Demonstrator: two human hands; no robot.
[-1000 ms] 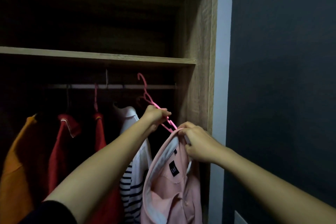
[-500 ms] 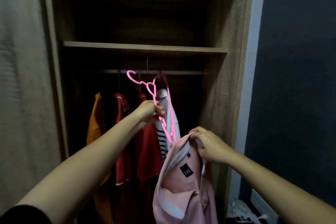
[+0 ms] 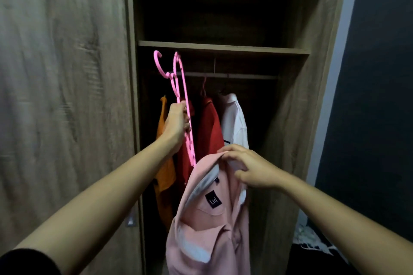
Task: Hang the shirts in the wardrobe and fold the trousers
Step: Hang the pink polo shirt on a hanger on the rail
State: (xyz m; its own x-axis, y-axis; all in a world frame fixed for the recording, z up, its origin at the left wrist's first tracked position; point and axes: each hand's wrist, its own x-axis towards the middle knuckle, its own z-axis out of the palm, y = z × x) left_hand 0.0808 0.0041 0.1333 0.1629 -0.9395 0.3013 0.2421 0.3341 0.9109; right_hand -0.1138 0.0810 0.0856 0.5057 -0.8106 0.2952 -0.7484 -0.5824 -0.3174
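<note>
Head view shows a pink shirt [image 3: 207, 225] held up in front of the open wardrobe [image 3: 297, 118]. It hangs down low in the middle, with its collar at the top. A dark tag [image 3: 213, 200] inside the collar has white letters on it. The right hand [image 3: 250, 168] has its grip closed on the collar, pinching the cloth between fingers and thumb.

A pink hanger [image 3: 183, 105] is just up and to the left of the shirt. It is tilted almost on end, with its hook [image 3: 159, 63] at the top. The bottom end of the hanger touches the top edge of the shirt, or goes just inside it; I cannot tell which. The left hand [image 3: 176, 125] has its grip closed around the middle of the hanger.

Behind the hands, more shirts hang from a rail [image 3: 228, 75] inside the wardrobe. From left to right there is an orange shirt [image 3: 164, 176], a red shirt [image 3: 209, 127] and a white shirt [image 3: 234, 120]. A wood shelf [image 3: 223, 47] sits just above the rail. It is very dark over the shelf.

The closed wardrobe door [image 3: 62, 96] fills the left side. A dark wall [image 3: 375, 96] is on the right. Something pale [image 3: 312, 239] lies on the floor at the lower right, too dim to make out.
</note>
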